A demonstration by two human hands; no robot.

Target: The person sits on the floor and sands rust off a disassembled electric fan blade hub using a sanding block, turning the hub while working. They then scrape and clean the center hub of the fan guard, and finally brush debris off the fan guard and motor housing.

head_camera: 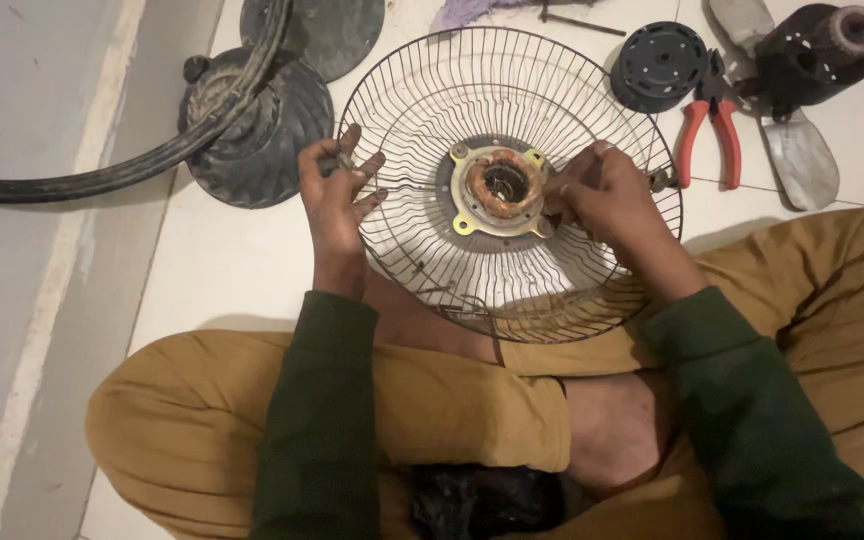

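Pale floor (232, 260) is your workbench, and you're sitting cross-legged on it with the round wire fan guard (402, 110) tipped up against your shin, so the middle faces you and both hands can get at it. Bolted in the centre is the fan motor stator (500, 185), copper windings showing inside a yellowish bracket.

Your left hand (337, 195) is at the guard's left side, fingers curled shut on what looks like a small part or a bit of wire, too tiny to name. It also seems to steady the guard. Your right hand (607, 195) has its fingers pinched closed right at the stator's edge; whatever they're gripping is hidden under the hand, so I can't tell what it is.

Everything else is parked above the guard: red-handled pliers (709, 135) just off the right rim, a black round motor cover (662, 65) beside them, a dark motor housing (812, 55) lying on a grey fan blade (802, 160). Off to the left sit dark round fan bases (252, 140) with a black curved ring (152, 160) lying across them
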